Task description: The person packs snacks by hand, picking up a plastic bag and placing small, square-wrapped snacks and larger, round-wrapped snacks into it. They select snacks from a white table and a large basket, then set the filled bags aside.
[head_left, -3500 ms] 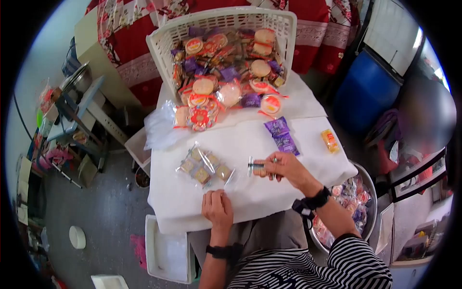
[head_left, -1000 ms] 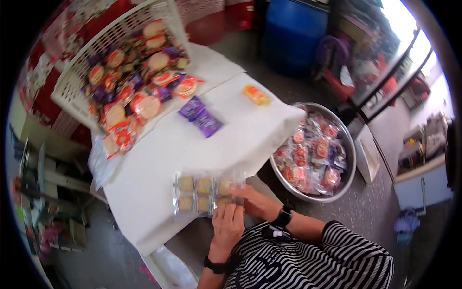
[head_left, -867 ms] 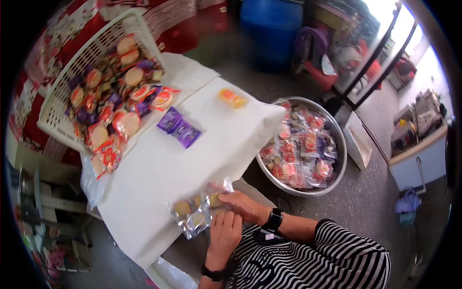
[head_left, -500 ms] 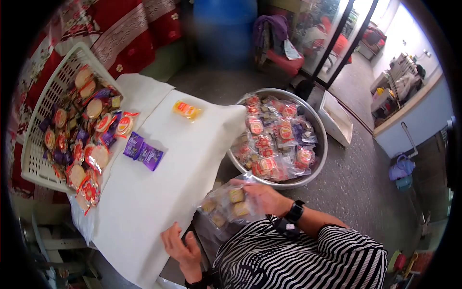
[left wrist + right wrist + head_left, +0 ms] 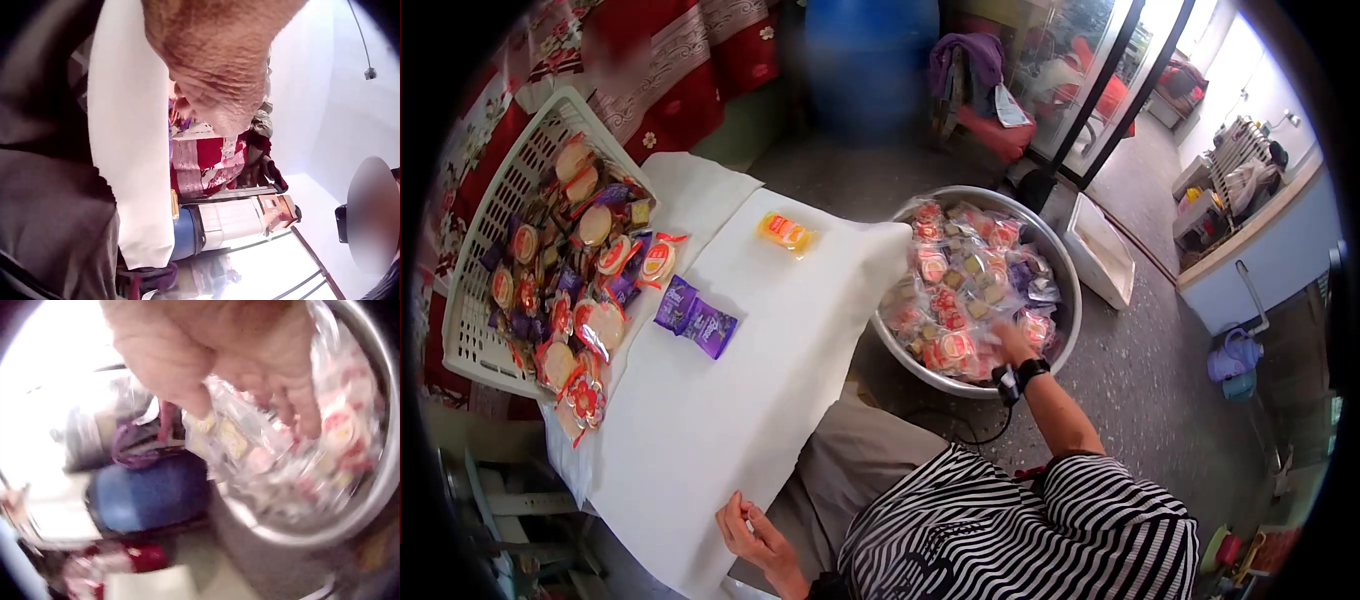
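Observation:
My right hand (image 5: 1012, 343) is over the round metal basin (image 5: 1067, 355), fingers apart. In the right wrist view, a clear bag of square yellow biscuits (image 5: 232, 439) lies just below the thumb and fingers of my right hand (image 5: 231, 356). Seen from the head, the bag of biscuits (image 5: 985, 282) rests on other clear bags of red-and-white round snacks (image 5: 948, 350) filling the basin. My left hand (image 5: 752, 538) is by the near edge of the white-covered table (image 5: 730, 420), fingers loosely bent and holding nothing; the left wrist view shows mainly its back (image 5: 212, 69).
Two purple packets (image 5: 695, 317) and a yellow packet (image 5: 786, 233) lie on the table. A white slotted basket (image 5: 475, 335) of loose packets stands tilted at the left. Beyond the table is a blue barrel (image 5: 870, 60). A white tray (image 5: 1100, 250) stands beside the basin.
The biscuit bag, held in both hands a second ago, has gone right into the basin with the right hand. The left hand let go and drew back to the table edge; the view swung right.

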`<action>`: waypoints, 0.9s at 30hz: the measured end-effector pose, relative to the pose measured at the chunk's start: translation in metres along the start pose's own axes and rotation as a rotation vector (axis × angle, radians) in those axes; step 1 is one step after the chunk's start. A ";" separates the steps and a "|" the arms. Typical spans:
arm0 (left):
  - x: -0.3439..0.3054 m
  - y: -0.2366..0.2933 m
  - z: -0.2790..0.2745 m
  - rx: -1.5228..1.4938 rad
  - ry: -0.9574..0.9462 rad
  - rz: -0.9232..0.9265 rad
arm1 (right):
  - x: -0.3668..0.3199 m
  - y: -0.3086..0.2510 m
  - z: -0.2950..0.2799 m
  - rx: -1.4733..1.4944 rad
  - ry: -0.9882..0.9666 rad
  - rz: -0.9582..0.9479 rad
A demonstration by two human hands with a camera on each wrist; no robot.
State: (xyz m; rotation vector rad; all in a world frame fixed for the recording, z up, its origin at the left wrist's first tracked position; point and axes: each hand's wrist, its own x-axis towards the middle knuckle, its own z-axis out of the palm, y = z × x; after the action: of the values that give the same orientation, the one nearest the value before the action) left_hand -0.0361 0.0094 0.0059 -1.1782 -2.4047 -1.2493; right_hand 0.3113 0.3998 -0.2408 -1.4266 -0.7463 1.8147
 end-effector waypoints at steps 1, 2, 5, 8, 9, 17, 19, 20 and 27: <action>-0.001 -0.001 -0.001 0.005 0.008 -0.007 | -0.004 0.018 -0.006 -0.047 0.082 0.162; -0.003 -0.004 -0.003 0.031 0.029 0.008 | -0.009 0.031 -0.007 -0.098 0.164 0.325; -0.018 -0.018 -0.016 0.090 0.088 -0.026 | -0.054 0.040 0.035 -0.297 0.149 0.280; -0.035 -0.034 -0.029 0.105 0.160 -0.133 | -0.081 0.033 0.068 -0.481 -0.100 0.266; -0.042 -0.040 -0.035 0.093 0.196 -0.197 | -0.082 0.028 0.084 -0.526 -0.116 0.131; -0.113 -0.101 -0.068 0.247 0.518 -0.543 | -0.183 -0.077 0.240 -0.840 -0.325 -1.223; -0.142 -0.127 -0.072 0.315 0.583 -0.573 | -0.218 -0.090 0.278 -0.815 -0.480 -1.306; -0.159 -0.137 -0.076 0.321 0.593 -0.624 | -0.227 -0.091 0.296 -0.805 -0.554 -1.347; -0.273 -0.211 -0.084 0.420 0.666 -1.018 | -0.251 -0.054 0.393 -0.821 -0.908 -1.366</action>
State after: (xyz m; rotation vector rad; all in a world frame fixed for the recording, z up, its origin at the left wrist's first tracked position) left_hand -0.0221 -0.2780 -0.2020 0.6016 -2.4824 -0.9646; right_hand -0.0249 0.2212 0.0340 -0.0357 -2.3348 0.8757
